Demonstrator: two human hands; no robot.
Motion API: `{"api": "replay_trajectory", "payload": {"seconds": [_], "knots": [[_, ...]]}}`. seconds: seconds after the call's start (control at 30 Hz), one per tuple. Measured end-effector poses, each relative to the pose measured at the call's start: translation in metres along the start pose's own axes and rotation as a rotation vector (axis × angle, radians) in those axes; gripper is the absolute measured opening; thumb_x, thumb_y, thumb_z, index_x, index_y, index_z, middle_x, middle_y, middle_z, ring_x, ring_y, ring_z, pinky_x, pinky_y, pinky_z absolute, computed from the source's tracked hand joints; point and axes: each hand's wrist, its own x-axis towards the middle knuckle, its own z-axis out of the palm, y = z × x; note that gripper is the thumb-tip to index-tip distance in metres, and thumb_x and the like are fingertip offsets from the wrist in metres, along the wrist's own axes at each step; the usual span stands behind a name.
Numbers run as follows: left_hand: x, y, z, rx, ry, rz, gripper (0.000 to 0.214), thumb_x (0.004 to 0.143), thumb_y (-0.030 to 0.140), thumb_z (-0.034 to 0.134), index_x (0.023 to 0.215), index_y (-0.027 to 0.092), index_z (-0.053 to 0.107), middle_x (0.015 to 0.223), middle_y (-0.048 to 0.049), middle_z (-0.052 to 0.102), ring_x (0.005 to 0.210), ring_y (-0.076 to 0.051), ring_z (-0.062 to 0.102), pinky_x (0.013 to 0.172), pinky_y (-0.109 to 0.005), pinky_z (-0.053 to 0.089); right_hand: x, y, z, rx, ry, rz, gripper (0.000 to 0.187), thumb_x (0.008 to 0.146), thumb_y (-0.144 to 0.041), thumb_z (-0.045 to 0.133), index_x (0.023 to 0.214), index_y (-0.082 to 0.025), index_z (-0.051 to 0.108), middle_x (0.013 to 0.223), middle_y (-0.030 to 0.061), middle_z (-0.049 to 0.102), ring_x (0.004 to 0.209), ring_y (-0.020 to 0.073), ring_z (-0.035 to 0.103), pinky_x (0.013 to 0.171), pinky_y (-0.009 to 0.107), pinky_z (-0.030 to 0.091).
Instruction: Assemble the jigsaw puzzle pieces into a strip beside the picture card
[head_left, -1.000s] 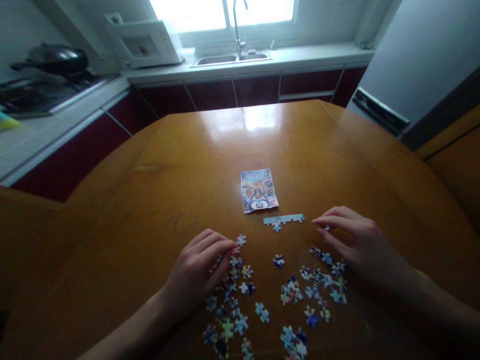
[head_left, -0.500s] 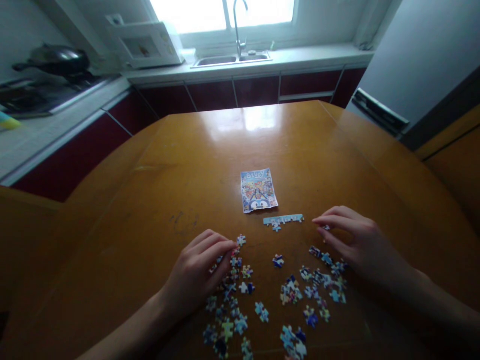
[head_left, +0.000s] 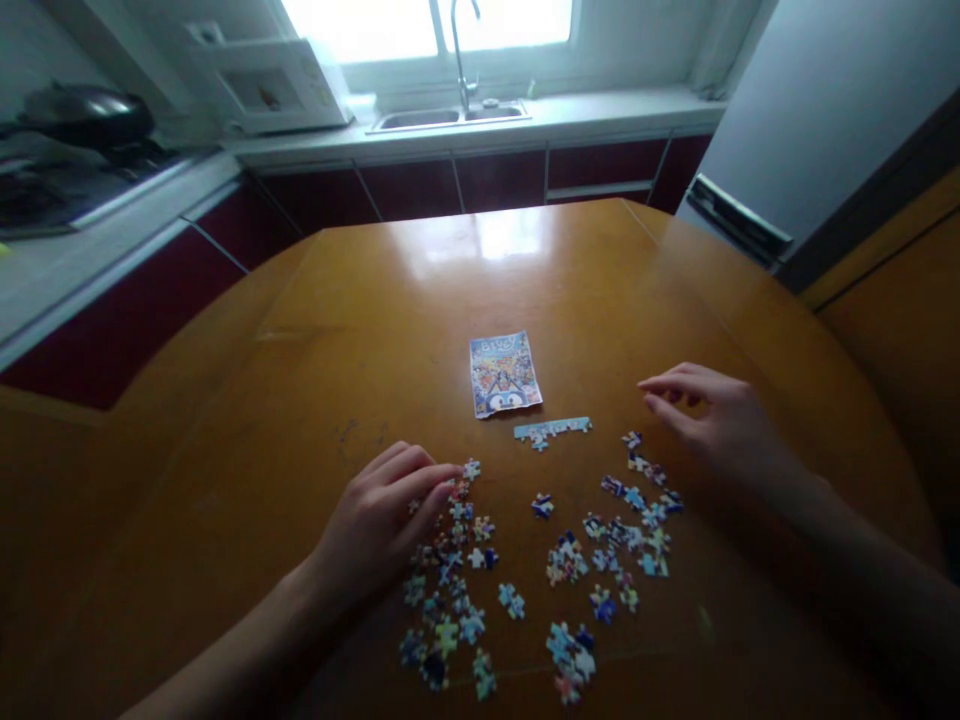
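My left hand (head_left: pixel 386 505) rests at the upper left of a loose pile of jigsaw pieces (head_left: pixel 457 590), thumb and forefinger drawn together. Whatever they may pinch is hidden; one jigsaw piece (head_left: pixel 471 469) lies right at the forefinger's tip. Above the table at the right hovers my right hand (head_left: pixel 716 415), its thumb and forefinger slightly apart and nothing visible between them. Just below its fingertips lies another jigsaw piece (head_left: pixel 632 438). A joined strip of puzzle (head_left: pixel 553 430), pale blue along its top, sits between the hands, below a small picture sheet (head_left: pixel 505 375).
More jigsaw pieces (head_left: pixel 630 535) are scattered at the right, with a lone piece (head_left: pixel 542 504) in the middle. The wooden table (head_left: pixel 375 330) reaches toward a counter with a sink (head_left: pixel 450 118) and a microwave (head_left: pixel 274 88). A fridge (head_left: pixel 832 120) stands at the right.
My right hand has lifted up and away from the small jigsaw piece, which now shows uncovered on the table. My left hand has stayed by the pile. The view has shifted slightly.
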Motion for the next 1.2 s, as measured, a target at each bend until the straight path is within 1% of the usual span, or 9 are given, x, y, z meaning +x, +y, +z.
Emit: {"api": "replay_trajectory", "payload": {"seconds": [0.1, 0.27, 0.4, 0.5, 0.67, 0.77, 0.9, 1.1, 1.2], "knots": [[0.001, -0.004, -0.004, 0.021, 0.008, -0.019, 0.02, 0.099, 0.026, 0.053, 0.103, 0.02, 0.072, 0.081, -0.0036, 0.062, 0.075, -0.016, 0.057, 0.067, -0.028, 0.048, 0.008, 0.014, -0.006, -0.034, 0.051, 0.025, 0.019, 0.089, -0.033, 0.062, 0.092, -0.019, 0.074, 0.086, 0.0078, 0.072, 0.07, 0.0185, 0.063, 0.063, 0.033, 0.051], [0.001, -0.009, -0.007, 0.043, 0.035, -0.014, 0.02, 0.099, 0.027, 0.053, 0.104, 0.019, 0.07, 0.085, -0.0043, 0.064, 0.078, -0.016, 0.058, 0.068, -0.028, 0.049, 0.011, 0.029, -0.011, -0.053, -0.017, 0.034, 0.021, 0.086, -0.034, 0.062, 0.089, -0.019, 0.076, 0.08, 0.007, 0.072, 0.062, 0.0168, 0.06, 0.056, 0.031, 0.048], [0.002, -0.008, -0.008, 0.062, 0.06, -0.014, 0.02, 0.099, 0.027, 0.053, 0.1, 0.018, 0.071, 0.087, -0.0047, 0.065, 0.08, -0.017, 0.06, 0.07, -0.028, 0.05, 0.012, 0.032, -0.013, -0.051, -0.155, 0.031, 0.02, 0.085, -0.031, 0.063, 0.086, -0.017, 0.077, 0.078, 0.0066, 0.071, 0.064, 0.0163, 0.06, 0.058, 0.03, 0.047], [0.003, -0.008, -0.007, 0.06, 0.065, 0.004, 0.02, 0.099, 0.028, 0.054, 0.098, 0.018, 0.071, 0.087, -0.0048, 0.066, 0.08, -0.017, 0.06, 0.069, -0.028, 0.049, 0.01, 0.026, -0.018, -0.006, -0.27, -0.01, 0.018, 0.086, -0.029, 0.063, 0.085, -0.017, 0.076, 0.078, 0.0055, 0.069, 0.067, 0.0157, 0.061, 0.061, 0.029, 0.047], [0.002, -0.012, -0.004, 0.057, 0.035, 0.006, 0.018, 0.099, 0.026, 0.054, 0.099, 0.018, 0.07, 0.088, -0.0049, 0.067, 0.082, -0.017, 0.061, 0.071, -0.029, 0.049, -0.005, -0.001, -0.029, 0.112, -0.596, -0.143, 0.015, 0.088, -0.025, 0.062, 0.083, -0.019, 0.075, 0.085, 0.0039, 0.068, 0.074, 0.0145, 0.063, 0.068, 0.027, 0.049], [0.001, -0.013, -0.003, 0.052, 0.033, 0.007, 0.018, 0.098, 0.027, 0.055, 0.099, 0.018, 0.07, 0.088, -0.0049, 0.066, 0.081, -0.017, 0.06, 0.072, -0.029, 0.049, -0.015, -0.018, -0.031, 0.068, -0.699, -0.225, 0.013, 0.087, -0.019, 0.063, 0.078, -0.02, 0.073, 0.085, 0.0026, 0.068, 0.078, 0.015, 0.063, 0.073, 0.028, 0.049], [0.002, -0.011, -0.001, 0.054, 0.016, -0.03, 0.021, 0.099, 0.029, 0.054, 0.098, 0.017, 0.071, 0.088, -0.0052, 0.066, 0.081, -0.017, 0.06, 0.072, -0.029, 0.048, -0.022, -0.027, -0.028, -0.018, -0.726, -0.266, 0.01, 0.086, -0.015, 0.065, 0.08, -0.02, 0.072, 0.088, 0.003, 0.068, 0.084, 0.0163, 0.062, 0.079, 0.03, 0.047], [0.002, -0.009, 0.0, 0.042, 0.007, -0.052, 0.021, 0.099, 0.029, 0.053, 0.098, 0.017, 0.071, 0.087, -0.0055, 0.066, 0.08, -0.017, 0.06, 0.072, -0.03, 0.048, -0.02, -0.021, -0.017, -0.107, -0.625, -0.249, 0.012, 0.089, -0.018, 0.064, 0.078, -0.019, 0.069, 0.088, 0.0042, 0.065, 0.082, 0.0158, 0.058, 0.075, 0.029, 0.044], [0.002, -0.009, 0.0, 0.031, 0.012, -0.046, 0.019, 0.098, 0.026, 0.055, 0.097, 0.017, 0.071, 0.087, -0.0054, 0.066, 0.08, -0.017, 0.06, 0.072, -0.029, 0.047, -0.02, -0.021, -0.013, -0.085, -0.655, -0.252, 0.01, 0.088, -0.017, 0.065, 0.08, -0.02, 0.069, 0.089, 0.0041, 0.065, 0.084, 0.0162, 0.058, 0.076, 0.029, 0.044]]}}
